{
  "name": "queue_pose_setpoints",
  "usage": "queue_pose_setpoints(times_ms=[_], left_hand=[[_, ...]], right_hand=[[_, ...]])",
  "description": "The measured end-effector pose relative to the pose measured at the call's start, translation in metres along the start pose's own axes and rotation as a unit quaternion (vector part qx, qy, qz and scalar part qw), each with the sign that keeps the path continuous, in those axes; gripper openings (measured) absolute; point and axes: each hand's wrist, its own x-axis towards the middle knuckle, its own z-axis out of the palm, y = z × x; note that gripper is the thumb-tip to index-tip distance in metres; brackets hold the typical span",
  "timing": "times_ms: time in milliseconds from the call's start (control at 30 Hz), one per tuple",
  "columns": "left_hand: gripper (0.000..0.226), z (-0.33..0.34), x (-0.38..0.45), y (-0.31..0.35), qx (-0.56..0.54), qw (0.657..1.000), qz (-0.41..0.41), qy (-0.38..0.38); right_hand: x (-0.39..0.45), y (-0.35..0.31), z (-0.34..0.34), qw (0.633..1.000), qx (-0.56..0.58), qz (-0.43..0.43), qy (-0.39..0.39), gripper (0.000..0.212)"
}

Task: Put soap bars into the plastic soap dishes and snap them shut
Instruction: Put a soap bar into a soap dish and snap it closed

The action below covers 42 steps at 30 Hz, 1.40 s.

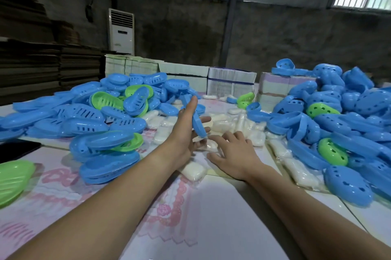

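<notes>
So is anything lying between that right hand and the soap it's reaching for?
Nothing visible does. The right hand hovers open right over a wrapped soap bar on the table, fingertips at it. The left hand holds a blue dish just beside, not across the path.

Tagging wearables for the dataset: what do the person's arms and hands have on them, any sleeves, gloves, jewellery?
Nothing worn is visible. The left hand and right hand are ungloved, with no rings or watch showing. Both forearms are bare to the frame edge, with no sleeves, bands or markings.
</notes>
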Motion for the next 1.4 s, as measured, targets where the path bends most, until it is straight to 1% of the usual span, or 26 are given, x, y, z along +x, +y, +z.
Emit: queue_pose_setpoints(times_ms=[100, 133, 233, 267, 300, 400, 433, 500, 533, 567, 600, 633, 700, 767, 800, 833, 867, 900, 967, 1033, 1100, 1167, 1233, 1300, 1400], left_hand=[[0.073, 0.001, -0.002, 0.0, -0.016, 1.0, -0.003, -0.003], [0.073, 0.002, -0.003, 0.0, -0.017, 1.0, -0.005, -0.003], [0.07, 0.001, -0.003, -0.001, -0.018, 1.0, -0.005, -0.005], [0.071, 0.001, -0.003, -0.001, -0.023, 1.0, -0.003, -0.009], [0.074, 0.001, -0.003, -0.001, -0.031, 0.999, -0.002, -0.018], [0.091, 0.002, -0.004, 0.0, -0.067, 0.997, -0.007, -0.046], [0.091, 0.002, -0.004, 0.0, -0.077, 0.996, -0.008, -0.051], [0.079, 0.002, -0.002, -0.003, -0.098, 0.994, -0.006, -0.051], [0.067, 0.001, 0.0, -0.004, -0.107, 0.993, -0.002, -0.048], [0.054, -0.001, 0.002, -0.005, -0.112, 0.993, -0.001, -0.043], [0.046, -0.002, 0.003, -0.005, -0.113, 0.993, -0.007, -0.039], [0.045, -0.003, 0.003, -0.004, -0.111, 0.993, -0.015, -0.035], [0.052, -0.003, 0.004, -0.004, -0.106, 0.994, -0.027, -0.026], [0.053, -0.002, 0.004, -0.004, -0.106, 0.994, -0.033, -0.023], [0.055, -0.001, 0.003, -0.005, -0.106, 0.993, -0.037, -0.027], [0.062, 0.0, 0.001, -0.006, -0.104, 0.993, -0.042, -0.032], [0.07, 0.001, 0.0, -0.006, -0.103, 0.993, -0.048, -0.04], [0.077, 0.002, -0.001, -0.007, -0.103, 0.992, -0.053, -0.046], [0.08, 0.005, -0.004, -0.009, -0.108, 0.991, -0.051, -0.059], [0.072, 0.008, -0.006, -0.013, -0.11, 0.99, -0.037, -0.081], [0.072, 0.011, -0.008, -0.017, -0.118, 0.987, -0.029, -0.108], [0.077, 0.011, -0.01, -0.016, -0.142, 0.98, -0.032, -0.132], [0.08, 0.01, -0.011, -0.015, -0.154, 0.977, -0.03, -0.148], [0.079, 0.011, -0.012, -0.017, -0.157, 0.975, -0.023, -0.155], [0.075, 0.012, -0.013, -0.021, -0.142, 0.976, 0.001, -0.164]], right_hand=[[-0.002, 0.001, 0.001, 0.996, 0.044, 0.004, -0.077, 0.057], [-0.002, 0.001, 0.0, 0.996, 0.052, 0.003, -0.066, 0.054], [-0.003, -0.006, -0.006, 0.999, 0.034, 0.006, 0.042, 0.041], [-0.004, -0.008, -0.007, 0.998, 0.027, 0.007, 0.053, 0.04], [-0.004, -0.009, -0.007, 0.998, 0.029, 0.005, 0.048, 0.042], [-0.006, -0.007, -0.013, 0.998, 0.053, 0.002, -0.016, 0.05], [-0.006, -0.006, -0.014, 0.998, 0.056, -0.001, -0.029, 0.05], [-0.007, -0.005, -0.017, 0.997, 0.062, 0.002, -0.039, 0.046], [-0.008, -0.003, -0.019, 0.994, 0.101, 0.017, -0.039, 0.042], [-0.009, -0.001, -0.022, 0.983, 0.175, 0.047, -0.037, 0.035], [-0.01, 0.003, -0.026, 0.959, 0.266, 0.09, -0.033, 0.024], [-0.011, 0.009, -0.031, 0.928, 0.345, 0.137, -0.021, 0.012], [-0.012, 0.021, -0.039, 0.864, 0.448, 0.231, -0.004, 0.017], [-0.014, 0.027, -0.045, 0.786, 0.539, 0.303, 0.006, 0.019], [-0.014, 0.028, -0.047, 0.751, 0.579, 0.317, 0.024, 0.019], [-0.013, 0.027, -0.05, 0.725, 0.608, 0.319, 0.053, 0.018], [-0.013, 0.025, -0.052, 0.713, 0.623, 0.309, 0.086, 0.017], [-0.014, 0.021, -0.055, 0.715, 0.626, 0.289, 0.116, 0.019], [-0.019, 0.01, -0.059, 0.747, 0.61, 0.217, 0.151, 0.027], [-0.026, -0.005, -0.059, 0.785, 0.587, 0.131, 0.146, 0.035], [-0.029, -0.018, -0.055, 0.814, 0.564, 0.075, 0.116, 0.036], [-0.029, -0.025, -0.055, 0.841, 0.529, 0.056, 0.095, 0.036], [-0.031, -0.025, -0.058, 0.855, 0.509, 0.04, 0.09, 0.037], [-0.032, -0.021, -0.06, 0.864, 0.497, 0.023, 0.085, 0.037], [-0.031, -0.015, -0.062, 0.9, 0.423, 0.032, 0.096, 0.035]])
